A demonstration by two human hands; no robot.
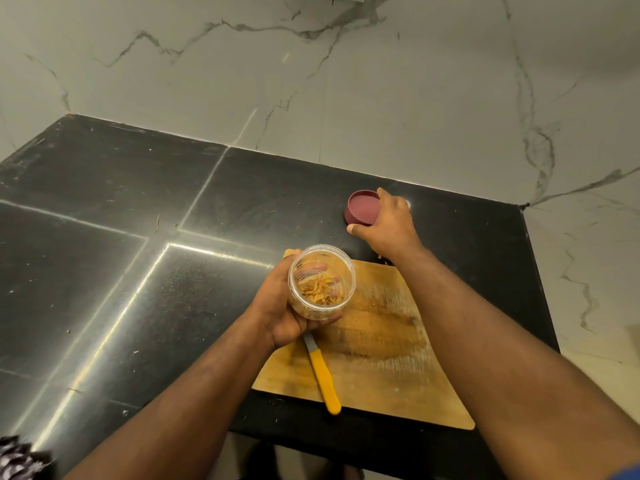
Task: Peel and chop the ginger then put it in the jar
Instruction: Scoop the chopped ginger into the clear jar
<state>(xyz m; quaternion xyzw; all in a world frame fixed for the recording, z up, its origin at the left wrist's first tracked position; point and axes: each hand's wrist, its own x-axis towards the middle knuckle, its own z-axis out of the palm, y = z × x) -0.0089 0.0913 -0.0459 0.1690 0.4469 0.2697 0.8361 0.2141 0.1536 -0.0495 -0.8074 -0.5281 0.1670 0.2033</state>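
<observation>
My left hand (280, 306) grips a clear plastic jar (322, 282) above the near-left part of the wooden cutting board (377, 344). The jar is open-topped and tilted toward me, with chopped ginger strips (322, 289) inside. My right hand (388, 220) reaches past the board's far edge and curls round a maroon lid (362, 207) that lies on the black counter. A knife with a yellow handle (323, 375) lies on the board's left side, its blade partly hidden under my left hand.
The black stone counter (138, 271) extends far to the left. A marble wall (311, 81) stands behind it, and the counter's right edge (540, 271) drops to a marble floor. A few ginger scraps (381, 257) lie by the board's far edge.
</observation>
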